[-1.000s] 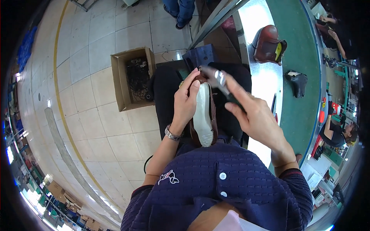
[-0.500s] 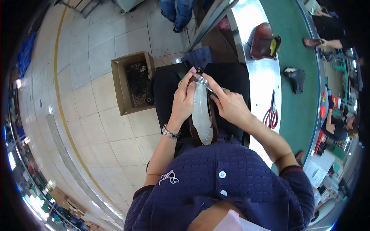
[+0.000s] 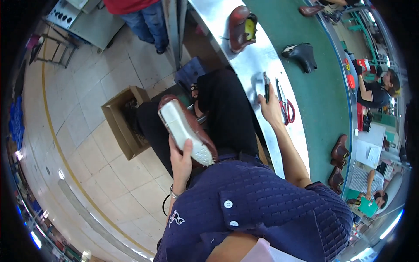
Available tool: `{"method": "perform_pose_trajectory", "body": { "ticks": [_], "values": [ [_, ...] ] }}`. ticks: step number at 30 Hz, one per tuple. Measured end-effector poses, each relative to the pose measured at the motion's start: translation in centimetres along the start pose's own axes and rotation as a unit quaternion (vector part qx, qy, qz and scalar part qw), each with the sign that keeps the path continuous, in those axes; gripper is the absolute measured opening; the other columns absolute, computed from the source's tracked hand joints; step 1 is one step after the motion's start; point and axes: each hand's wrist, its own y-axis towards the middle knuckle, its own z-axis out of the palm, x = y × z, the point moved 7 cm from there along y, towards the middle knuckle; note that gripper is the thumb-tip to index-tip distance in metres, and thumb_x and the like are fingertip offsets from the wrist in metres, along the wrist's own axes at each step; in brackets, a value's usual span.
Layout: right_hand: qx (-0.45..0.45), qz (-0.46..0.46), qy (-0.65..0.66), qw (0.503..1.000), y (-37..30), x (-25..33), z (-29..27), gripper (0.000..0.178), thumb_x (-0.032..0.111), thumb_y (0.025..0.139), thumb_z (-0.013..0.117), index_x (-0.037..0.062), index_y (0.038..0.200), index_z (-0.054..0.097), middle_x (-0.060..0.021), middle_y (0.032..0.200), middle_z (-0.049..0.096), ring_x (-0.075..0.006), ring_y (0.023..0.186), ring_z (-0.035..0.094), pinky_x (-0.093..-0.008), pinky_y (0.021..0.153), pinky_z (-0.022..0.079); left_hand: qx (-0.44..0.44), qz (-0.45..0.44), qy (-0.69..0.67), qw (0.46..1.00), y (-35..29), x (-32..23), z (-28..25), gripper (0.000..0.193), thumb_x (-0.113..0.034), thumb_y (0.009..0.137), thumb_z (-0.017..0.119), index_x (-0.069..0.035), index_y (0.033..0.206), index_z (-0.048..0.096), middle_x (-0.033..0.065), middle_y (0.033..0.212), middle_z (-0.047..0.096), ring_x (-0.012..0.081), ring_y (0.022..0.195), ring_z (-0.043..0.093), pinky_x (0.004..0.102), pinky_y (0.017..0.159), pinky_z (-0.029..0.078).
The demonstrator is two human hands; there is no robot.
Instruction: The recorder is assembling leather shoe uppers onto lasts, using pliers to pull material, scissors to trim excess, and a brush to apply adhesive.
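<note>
A reddish-brown shoe (image 3: 192, 120) lies across my lap with its pale underside turned up, toe pointing away from me. My left hand (image 3: 181, 162) grips it near the close end, thumb on the pale surface and fingers along the side. Over the shiny metal bench strip (image 3: 255, 59) on the right, my right hand (image 3: 272, 108) is closed around a small hand tool (image 3: 266, 85) with a dark handle and a metal head; its exact kind is unclear. Just right of that hand lie red-handled scissors (image 3: 286, 109).
Farther up the strip stands a brown shoe (image 3: 240, 30). A black shoe (image 3: 303, 56) lies on the green table (image 3: 321, 100), more brown shoes (image 3: 339, 150) at its far edge. An open cardboard box (image 3: 126, 139) sits left of my legs. Someone in jeans (image 3: 146, 26) stands ahead.
My right hand has left the shoe and moved right to the metal strip with the tool. The shoe has tilted and shifted left; my left hand has slid from its toe toward the near end.
</note>
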Motion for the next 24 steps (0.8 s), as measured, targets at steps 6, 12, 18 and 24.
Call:
{"method": "perform_pose_trajectory", "body": {
  "ticks": [6, 12, 18, 24],
  "values": [
    [-0.211, 0.033, 0.173, 0.961, 10.6, -6.3, -5.8, 0.077, 0.045, 0.082, 0.067, -0.0008, 0.138, 0.042, -0.0266, 0.108, 0.064, -0.0363, 0.101, 0.064, -0.0407, 0.089, 0.048, -0.047, -0.001, 0.015, 0.999, -0.5, -0.8, -1.1, 0.057, -0.031, 0.098, 0.055, 0.004, 0.139, 0.036, 0.0157, 0.130, 0.050, 0.0205, 0.116, 0.049, 0.0309, 0.100, 0.037],
    [-0.274, 0.192, 0.225, 0.915, 21.5, -11.0, -5.9, 0.127, 0.045, 0.063, 0.082, 0.0031, 0.151, 0.001, -0.0331, 0.136, 0.043, -0.0418, 0.126, 0.046, -0.0404, 0.104, 0.037, -0.031, -0.021, 0.008, 0.999, -0.5, -0.8, -0.3, 0.054, -0.027, 0.099, 0.054, 0.003, 0.138, 0.035, 0.0138, 0.130, 0.050, 0.0197, 0.116, 0.048, 0.0305, 0.101, 0.037],
    [-0.264, 0.065, 0.450, 0.851, 15.3, -13.7, -7.7, 0.100, 0.011, 0.066, 0.076, 0.0073, 0.151, 0.021, -0.0179, 0.125, 0.056, -0.0272, 0.111, 0.057, -0.0351, 0.093, 0.044, -0.048, -0.025, 0.032, 0.998, -0.4, -1.1, -0.2, 0.057, -0.028, 0.099, 0.054, 0.001, 0.142, 0.032, 0.0139, 0.134, 0.047, 0.0202, 0.119, 0.046, 0.0312, 0.104, 0.033],
    [-0.101, -0.069, 0.761, 0.637, 8.2, -11.7, -10.9, 0.077, 0.012, 0.083, 0.067, 0.0055, 0.148, 0.026, -0.0124, 0.138, 0.048, -0.0241, 0.124, 0.050, -0.0400, 0.104, 0.042, -0.001, -0.047, 0.139, 0.989, -0.2, -1.8, -1.3, 0.060, -0.033, 0.100, 0.051, 0.001, 0.145, 0.030, 0.0143, 0.138, 0.044, 0.0209, 0.123, 0.043, 0.0323, 0.106, 0.030]
  ]
}}
